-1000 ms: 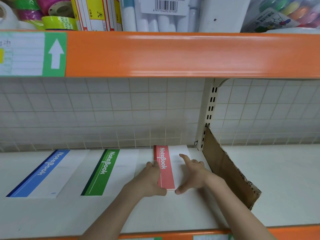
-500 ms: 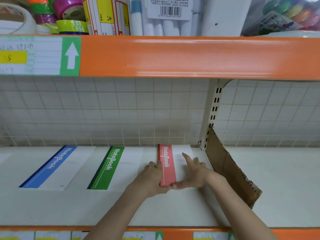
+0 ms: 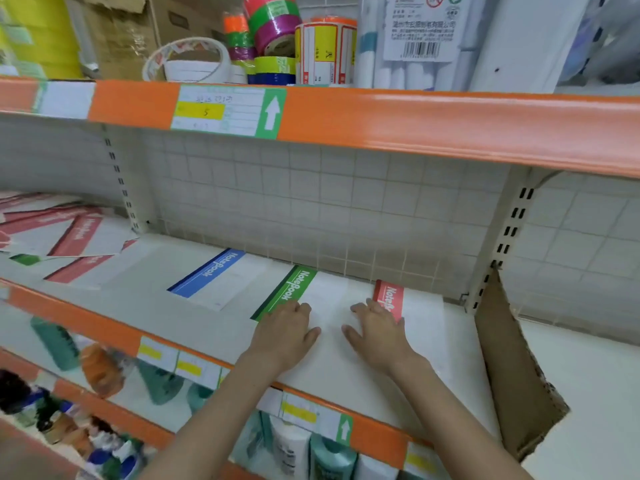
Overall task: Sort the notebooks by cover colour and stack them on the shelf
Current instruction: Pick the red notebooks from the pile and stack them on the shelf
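Note:
Three notebooks lie flat side by side on the white shelf [image 3: 346,372]: a blue-striped notebook [image 3: 214,275], a green-striped notebook [image 3: 294,289] and a red-striped notebook [image 3: 415,306]. My left hand [image 3: 287,332] lies flat over the near end of the green notebook, fingers relaxed. My right hand [image 3: 375,327] lies flat at the left edge of the red notebook, covering the lower part of its red stripe. A loose pile of red-striped notebooks [image 3: 69,237], with a green one partly under them, sits on the shelf section at the far left.
A cardboard divider [image 3: 509,358] stands on edge right of the red notebook. The orange-edged upper shelf [image 3: 415,123] carries tape rolls [image 3: 273,26], label rolls and packaged markers. Bottles stand on the lower shelf [image 3: 294,448]. A white wire grid backs the shelf.
My view has swung left and down. Both hands have left their hold on the red notebook's near end; the left hand now lies on the green notebook, the right beside the red stripe.

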